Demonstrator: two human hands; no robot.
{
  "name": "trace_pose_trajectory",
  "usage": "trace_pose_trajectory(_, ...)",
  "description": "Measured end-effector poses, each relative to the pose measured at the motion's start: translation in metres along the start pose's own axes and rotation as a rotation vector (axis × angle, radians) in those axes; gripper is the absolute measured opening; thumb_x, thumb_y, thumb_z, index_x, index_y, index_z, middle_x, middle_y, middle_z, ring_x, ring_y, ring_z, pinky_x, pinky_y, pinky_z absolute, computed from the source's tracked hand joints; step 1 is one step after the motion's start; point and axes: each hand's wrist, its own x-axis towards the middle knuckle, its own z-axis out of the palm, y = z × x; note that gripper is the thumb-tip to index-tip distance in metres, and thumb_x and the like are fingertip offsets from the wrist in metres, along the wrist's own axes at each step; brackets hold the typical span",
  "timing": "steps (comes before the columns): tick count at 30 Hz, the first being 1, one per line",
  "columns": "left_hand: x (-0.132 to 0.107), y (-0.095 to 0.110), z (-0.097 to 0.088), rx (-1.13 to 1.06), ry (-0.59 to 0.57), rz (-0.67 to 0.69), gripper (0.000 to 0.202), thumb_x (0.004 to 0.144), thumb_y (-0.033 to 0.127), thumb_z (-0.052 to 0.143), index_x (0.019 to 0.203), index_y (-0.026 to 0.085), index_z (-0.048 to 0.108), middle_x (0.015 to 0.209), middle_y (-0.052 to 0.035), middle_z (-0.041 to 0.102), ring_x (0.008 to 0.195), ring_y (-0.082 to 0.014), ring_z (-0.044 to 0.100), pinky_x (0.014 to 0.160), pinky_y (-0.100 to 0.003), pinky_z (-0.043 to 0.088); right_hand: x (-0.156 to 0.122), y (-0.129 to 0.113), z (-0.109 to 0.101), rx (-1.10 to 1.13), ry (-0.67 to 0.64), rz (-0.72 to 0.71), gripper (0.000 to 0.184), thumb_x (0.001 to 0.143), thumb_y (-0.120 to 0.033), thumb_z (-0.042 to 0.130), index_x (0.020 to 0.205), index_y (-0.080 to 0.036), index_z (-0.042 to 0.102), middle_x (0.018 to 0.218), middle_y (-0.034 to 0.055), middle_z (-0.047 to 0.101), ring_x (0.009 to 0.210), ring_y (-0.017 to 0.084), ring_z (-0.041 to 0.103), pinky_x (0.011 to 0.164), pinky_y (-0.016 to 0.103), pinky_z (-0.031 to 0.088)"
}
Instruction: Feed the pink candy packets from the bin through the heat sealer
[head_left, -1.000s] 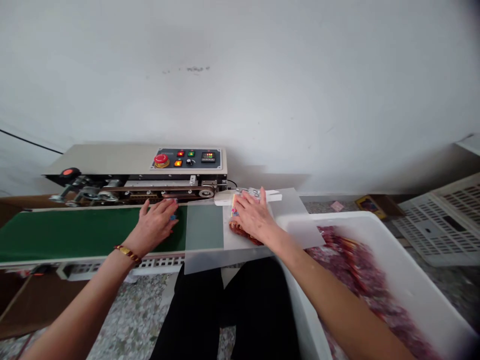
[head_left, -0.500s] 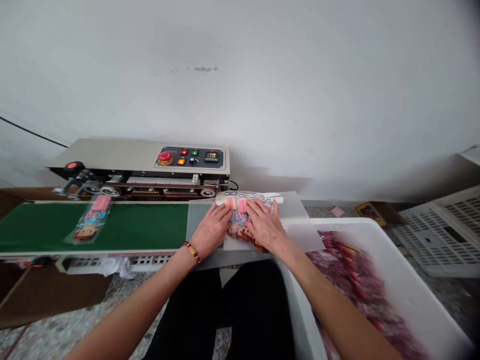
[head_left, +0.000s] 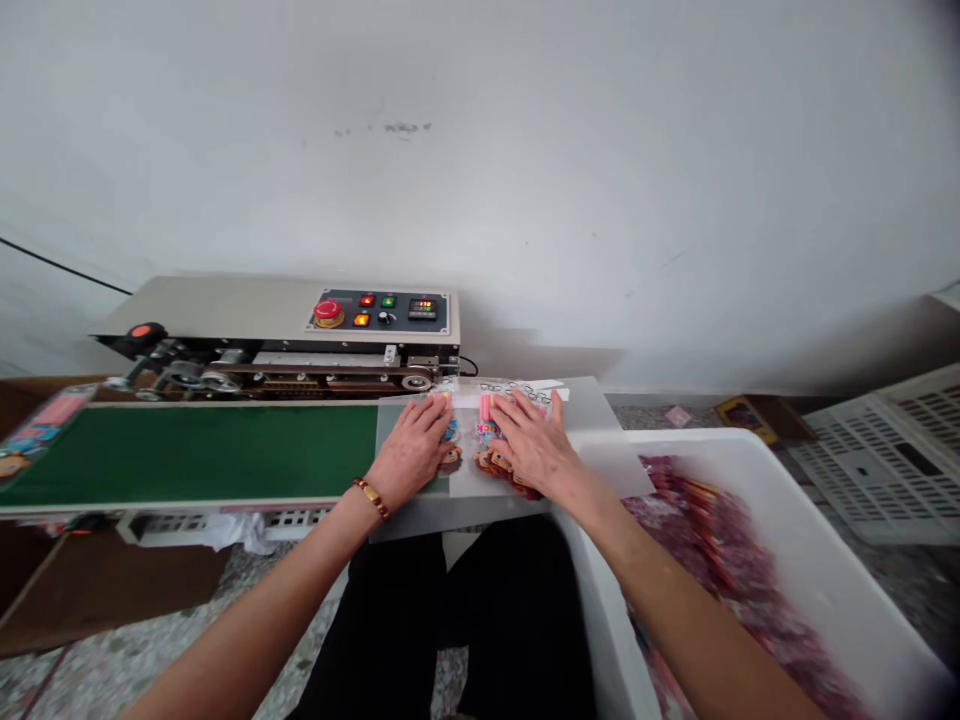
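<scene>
My left hand (head_left: 409,450) lies palm down on a single clear packet (head_left: 450,458) with a printed cartoon face, its fingers stretched out flat and covering most of it. To its right, my right hand (head_left: 529,440) rests with spread fingers on a fanned stack of the same packets (head_left: 491,465). Both lie on a translucent sheet (head_left: 585,410) beside the band sealer (head_left: 300,315). Another packet (head_left: 45,430) lies at the far left end of the green conveyor belt (head_left: 247,455).
A white tub (head_left: 742,445) with many reddish packets (head_left: 720,550) stands at my right. Behind it is a white plastic crate (head_left: 885,470). The sealer's control panel (head_left: 382,312) is lit. A cardboard box (head_left: 120,580) sits below the belt at left, and the wall rises close behind.
My left hand has slid slightly left with one packet under it, opening a gap from the stack. The packet on the belt has travelled to the far left. My right hand has barely moved.
</scene>
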Motion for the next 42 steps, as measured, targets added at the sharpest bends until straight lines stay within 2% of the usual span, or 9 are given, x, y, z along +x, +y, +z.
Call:
trace_pose_trajectory(6,-0.036,-0.066,-0.033,-0.127,-0.06,0.051,0.049,0.1,0.036,0.046,0.146,0.019,0.051,0.157,-0.0134,0.048,0.148,-0.0274,0.041,0.123,-0.053,0.035,0.003,-0.001,0.002,0.006,-0.022,0.005,0.039,0.105,-0.033,0.043,0.137,-0.017,0.058,0.151,0.0142,0.055,0.144,0.036,0.039,0.115,0.076,0.014)
trace_pose_trajectory(10,-0.054,-0.098,-0.054,-0.015,-0.053,-0.073,0.041,0.097,0.039,0.05,0.132,0.023,0.063,0.148,-0.0122,0.058,0.14,-0.033,0.051,0.122,-0.066,0.026,0.006,-0.003,0.0,0.048,-0.01,0.022,0.037,0.105,-0.033,0.044,0.136,-0.018,0.059,0.149,0.014,0.057,0.143,0.036,0.04,0.116,0.076,0.015)
trace_pose_trajectory(14,-0.032,-0.052,-0.039,0.037,0.117,-0.077,0.03,0.098,0.03,0.049,0.119,0.022,0.069,0.132,-0.0125,0.069,0.128,-0.0299,0.061,0.121,-0.064,0.031,0.0,0.001,0.005,0.062,0.018,0.095,0.039,0.104,-0.032,0.044,0.138,-0.02,0.058,0.15,0.013,0.056,0.145,0.036,0.039,0.115,0.077,0.016)
trace_pose_trajectory(18,0.013,0.027,-0.003,-0.089,0.104,0.112,0.039,0.1,0.021,0.041,0.135,0.016,0.058,0.143,-0.015,0.062,0.138,-0.0248,0.054,0.12,-0.051,0.039,-0.007,0.007,0.01,0.058,0.023,0.1,0.041,0.104,-0.031,0.042,0.141,-0.02,0.057,0.152,0.0135,0.055,0.146,0.036,0.039,0.115,0.076,0.019)
trace_pose_trajectory(20,0.027,0.045,0.01,-0.1,0.068,0.138,0.044,0.101,0.021,0.042,0.143,0.015,0.05,0.149,-0.016,0.056,0.143,-0.0255,0.049,0.121,-0.051,0.038,-0.01,0.009,0.011,0.051,0.02,0.106,0.043,0.104,-0.03,0.042,0.143,-0.019,0.055,0.153,0.0141,0.053,0.146,0.036,0.038,0.115,0.075,0.019)
trace_pose_trajectory(24,0.021,0.025,0.016,-0.092,0.013,0.144,0.045,0.1,0.019,0.045,0.144,0.013,0.049,0.153,-0.0176,0.051,0.146,-0.0271,0.046,0.123,-0.054,0.035,-0.012,0.009,0.011,0.041,0.011,0.116,0.04,0.103,-0.032,0.044,0.138,-0.02,0.06,0.153,0.0142,0.054,0.146,0.036,0.038,0.115,0.075,0.021)
trace_pose_trajectory(29,0.002,-0.018,-0.006,-0.147,-0.042,0.163,0.045,0.1,0.019,0.044,0.145,0.017,0.048,0.154,-0.0154,0.05,0.147,-0.0237,0.044,0.124,-0.053,0.034,-0.01,0.006,0.013,0.037,0.036,0.103,0.037,0.104,-0.033,0.046,0.134,-0.021,0.062,0.152,0.0124,0.055,0.146,0.036,0.038,0.116,0.073,0.021)
trace_pose_trajectory(37,0.002,0.003,-0.012,-0.001,-0.05,0.019,0.047,0.097,0.027,0.054,0.144,0.018,0.051,0.155,-0.0173,0.049,0.144,-0.0302,0.046,0.122,-0.06,0.032,-0.011,0.007,0.014,0.017,0.028,0.088,0.038,0.104,-0.033,0.046,0.138,-0.023,0.06,0.155,0.0104,0.052,0.147,0.036,0.036,0.116,0.074,0.02)
trace_pose_trajectory(42,-0.031,-0.032,-0.027,0.055,-0.042,-0.076,0.05,0.096,0.027,0.053,0.146,0.019,0.048,0.155,-0.0166,0.05,0.142,-0.0308,0.049,0.122,-0.06,0.032,-0.006,0.003,0.014,0.053,0.025,0.075,0.037,0.103,-0.033,0.047,0.136,-0.023,0.061,0.153,0.0093,0.055,0.148,0.036,0.035,0.117,0.073,0.018)
